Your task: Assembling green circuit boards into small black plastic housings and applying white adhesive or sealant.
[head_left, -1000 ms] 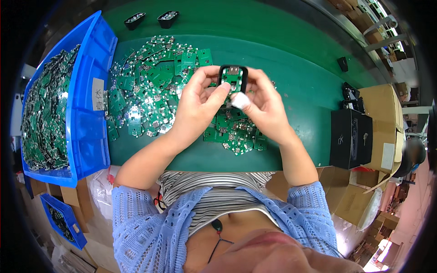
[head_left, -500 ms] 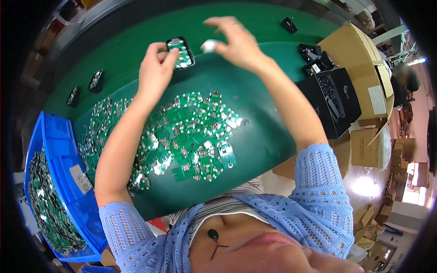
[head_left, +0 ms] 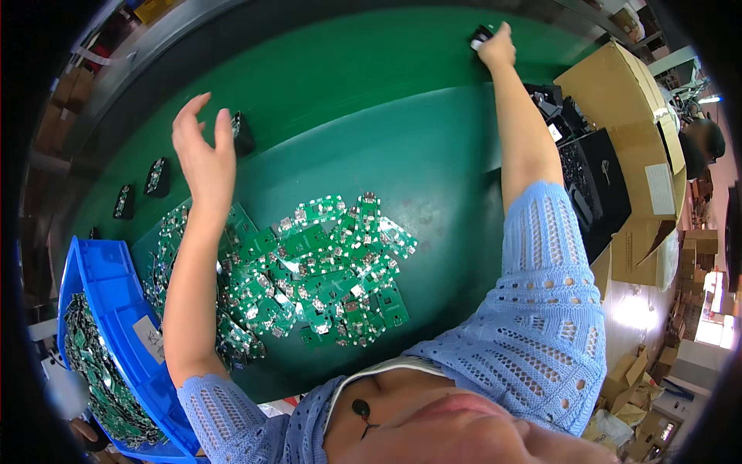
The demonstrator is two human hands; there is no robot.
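Note:
My left hand (head_left: 204,158) is raised over the far left of the work surface, fingers apart and nothing in them. Just right of its thumb stands a black case with a circuit board in it (head_left: 243,134), partly hidden by the hand. At the far right, my right hand (head_left: 498,51) has its fingers around a small black case (head_left: 481,35); a white cover shows on one finger. Two more black cases, each with a board inside (head_left: 157,177) (head_left: 124,201), stand farther left. Loose green circuit boards (head_left: 317,267) lie spread nearer to me.
A blue bin (head_left: 117,282) full of boards stands at the left. On the right are black plastic parts (head_left: 550,108), a black box of small dark pieces (head_left: 607,182) and a large cardboard box (head_left: 618,93). A green strip (head_left: 348,69) runs along the far side.
My left hand has let go of the case with the board, which now stands on the green strip, and has moved left. My right hand has reached far right to the black case.

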